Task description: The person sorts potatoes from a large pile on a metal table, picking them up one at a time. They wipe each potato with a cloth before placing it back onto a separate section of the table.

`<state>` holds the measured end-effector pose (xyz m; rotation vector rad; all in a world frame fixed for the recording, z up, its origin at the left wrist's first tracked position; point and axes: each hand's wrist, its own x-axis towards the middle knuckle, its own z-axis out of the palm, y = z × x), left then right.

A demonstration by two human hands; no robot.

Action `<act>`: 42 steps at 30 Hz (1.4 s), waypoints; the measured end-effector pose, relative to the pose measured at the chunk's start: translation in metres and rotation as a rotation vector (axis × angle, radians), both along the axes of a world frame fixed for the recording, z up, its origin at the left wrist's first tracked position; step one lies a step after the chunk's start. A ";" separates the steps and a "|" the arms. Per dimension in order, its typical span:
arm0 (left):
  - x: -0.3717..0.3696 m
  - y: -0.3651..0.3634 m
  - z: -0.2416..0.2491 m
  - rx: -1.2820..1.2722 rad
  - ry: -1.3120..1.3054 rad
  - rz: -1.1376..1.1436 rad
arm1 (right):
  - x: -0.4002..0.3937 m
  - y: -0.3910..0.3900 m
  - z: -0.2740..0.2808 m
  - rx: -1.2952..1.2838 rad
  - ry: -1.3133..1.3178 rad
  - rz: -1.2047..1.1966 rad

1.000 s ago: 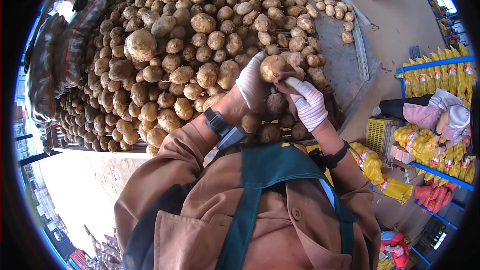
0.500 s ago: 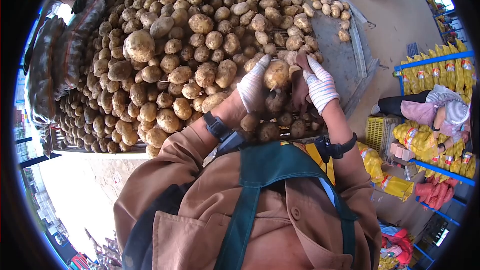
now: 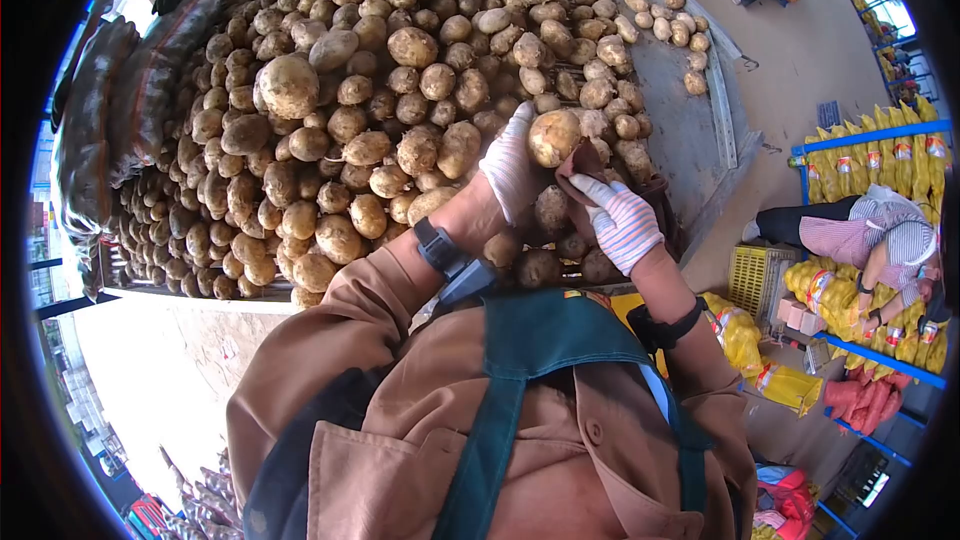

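Note:
My left hand (image 3: 508,165), in a striped glove, is curved against the left side of a large pale potato (image 3: 552,138); its fingers point up and the palm side is hidden. In a similar glove, my right hand (image 3: 622,225) pinches a dark brown cloth (image 3: 583,162), whose upper edge touches the potato's lower right side. More of the cloth hangs to the right of that hand. Loose potatoes (image 3: 365,148) cover the slatted surface around and below both hands.
A metal ledge (image 3: 680,110) with small potatoes lies at the right. Filled net sacks (image 3: 160,90) stand at the left. Farther right, a person (image 3: 850,230) bends over yellow sacks (image 3: 830,295) beside a yellow crate (image 3: 750,275) and blue rails.
The cloth has moved up and left against the potato. My right hand has turned and moved lower, its fingers now pointing left. The potato shows higher, above the cloth.

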<state>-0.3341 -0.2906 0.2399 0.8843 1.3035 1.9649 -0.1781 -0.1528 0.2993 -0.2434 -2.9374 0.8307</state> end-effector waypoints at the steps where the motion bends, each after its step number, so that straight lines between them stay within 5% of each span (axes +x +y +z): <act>1: -0.001 -0.001 -0.004 0.051 -0.015 -0.015 | 0.003 0.012 -0.014 -0.056 0.083 -0.053; 2: -0.003 -0.002 -0.008 0.103 -0.030 -0.032 | 0.007 0.019 -0.020 -0.088 0.160 -0.114; 4: -0.009 -0.008 0.013 0.230 -0.855 -0.247 | 0.017 0.033 -0.038 -0.068 0.252 -0.223; 5: -0.012 -0.010 0.021 0.295 -1.268 -0.357 | 0.024 0.037 -0.048 0.012 0.084 -0.288; 7: -0.014 -0.016 0.029 0.293 -1.137 -0.416 | 0.039 0.037 -0.060 0.175 -0.257 -0.415; 13: -0.005 -0.018 0.046 0.201 -0.734 -0.287 | 0.068 0.044 -0.103 0.255 -0.011 -0.384; 18: 0.011 -0.017 0.072 0.387 -1.120 -0.181 | 0.074 0.048 -0.110 0.204 0.091 -0.376; 22: 0.012 -0.010 0.059 0.305 -0.862 -0.187 | 0.072 0.046 -0.107 0.189 0.071 -0.386; 28: 0.017 -0.007 0.056 0.353 -0.926 -0.251 | 0.053 0.047 -0.039 0.254 -0.340 -0.285; 31: 0.021 -0.003 0.054 0.378 -0.962 -0.314 | 0.040 0.039 0.020 0.383 -0.179 -0.288; 35: 0.025 0.000 0.053 0.460 -0.970 -0.537 | 0.016 0.012 0.047 -0.232 0.334 -0.253; 37: 0.027 0.001 0.051 0.500 -0.958 -0.662 | 0.002 0.000 0.053 -0.255 0.367 -0.167; 42: 0.033 0.001 0.052 0.364 -1.353 -0.541 | -0.016 -0.007 0.034 -0.162 0.564 -0.064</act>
